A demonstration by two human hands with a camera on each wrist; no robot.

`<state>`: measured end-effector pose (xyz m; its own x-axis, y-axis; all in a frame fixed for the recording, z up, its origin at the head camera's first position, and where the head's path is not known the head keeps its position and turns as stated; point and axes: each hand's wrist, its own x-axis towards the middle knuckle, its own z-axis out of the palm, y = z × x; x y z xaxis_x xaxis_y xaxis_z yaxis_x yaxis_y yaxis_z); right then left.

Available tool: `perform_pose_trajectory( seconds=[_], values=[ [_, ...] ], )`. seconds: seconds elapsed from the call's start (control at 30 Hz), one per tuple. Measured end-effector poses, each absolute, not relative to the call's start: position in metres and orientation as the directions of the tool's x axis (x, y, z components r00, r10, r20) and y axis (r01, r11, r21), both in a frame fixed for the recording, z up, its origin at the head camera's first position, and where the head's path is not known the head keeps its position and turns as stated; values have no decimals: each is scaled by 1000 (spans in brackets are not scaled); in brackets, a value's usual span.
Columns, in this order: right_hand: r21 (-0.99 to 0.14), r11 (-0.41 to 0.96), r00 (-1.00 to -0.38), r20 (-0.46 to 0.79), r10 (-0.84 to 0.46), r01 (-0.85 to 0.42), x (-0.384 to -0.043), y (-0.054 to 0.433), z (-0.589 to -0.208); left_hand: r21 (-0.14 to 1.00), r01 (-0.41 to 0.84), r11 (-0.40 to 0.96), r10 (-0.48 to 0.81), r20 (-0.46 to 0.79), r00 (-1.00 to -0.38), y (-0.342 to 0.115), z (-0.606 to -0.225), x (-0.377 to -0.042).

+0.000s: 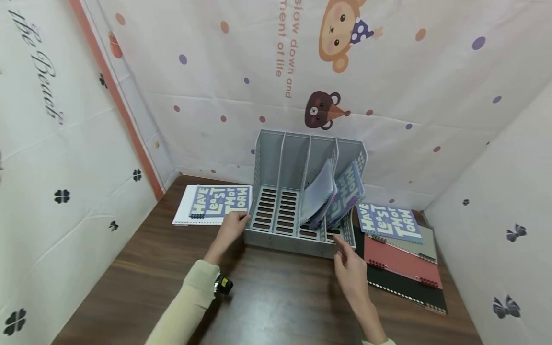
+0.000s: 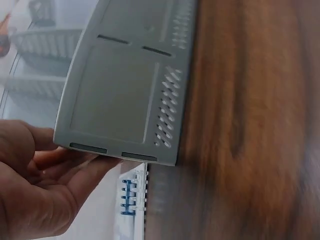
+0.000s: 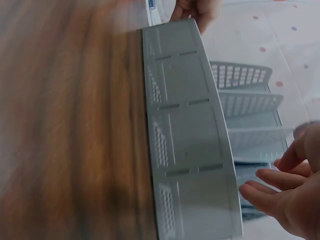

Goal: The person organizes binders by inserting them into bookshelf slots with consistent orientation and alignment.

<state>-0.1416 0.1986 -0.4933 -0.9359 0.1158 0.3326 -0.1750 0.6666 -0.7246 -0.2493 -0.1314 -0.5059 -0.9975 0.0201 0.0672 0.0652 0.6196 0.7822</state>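
A grey desktop file organizer (image 1: 289, 243) with slatted compartments stands at the back of the table. At its left front corner, my left hand (image 1: 233, 225) holds the side wall; in the left wrist view the fingers (image 2: 90, 182) bend round that corner. My right hand (image 1: 350, 268) is at the right end of the front wall, fingers loosely extended over the rim and holding nothing. In the two right compartments lean notebooks: clear-covered ones (image 1: 318, 191) and a blue lettered notebook (image 1: 347, 191). The two left compartments show bare slotted floors.
Left of the organizer, a blue lettered notebook (image 1: 220, 201) lies on a larger white notebook (image 1: 183, 208). On the right are a blue lettered notebook (image 1: 388, 221), a red notebook (image 1: 401, 258) and a black notebook (image 1: 405, 286), overlapping. A patterned cloth (image 1: 207, 139) hangs behind the table.
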Motion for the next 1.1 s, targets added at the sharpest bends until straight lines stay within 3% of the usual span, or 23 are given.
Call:
perform_pose_trajectory(
  seconds=[0.13,0.23,0.33,0.43,0.57,0.73,0.9,1.1],
  values=[
    [-721,687,-953,262,153,-88,-122,220,-497,728,118,675,13,149,-989,-118,-501,-236],
    [-701,713,-953,229,196,-22,-112,229,-501,653,246,716,80,273,-959,-109,-493,-217],
    [-694,718,-959,162,232,57,-100,242,-507,507,454,732,239,433,-869,-90,-491,-196],
    [-695,701,-961,56,272,158,-89,254,-513,319,660,680,444,537,-717,-67,-494,-177],
    [-691,653,-932,-87,351,311,-81,268,-521,129,810,572,678,481,-556,-33,-499,-159],
    [-745,527,-876,-159,455,409,-74,280,-529,31,871,490,824,311,-474,13,-513,-150],
    [-867,235,-813,-272,515,439,-71,288,-533,-4,892,452,865,246,-437,59,-531,-151],
    [-911,-178,-758,-410,507,373,-69,295,-537,-23,875,484,856,220,-468,107,-552,-159]
  ],
)
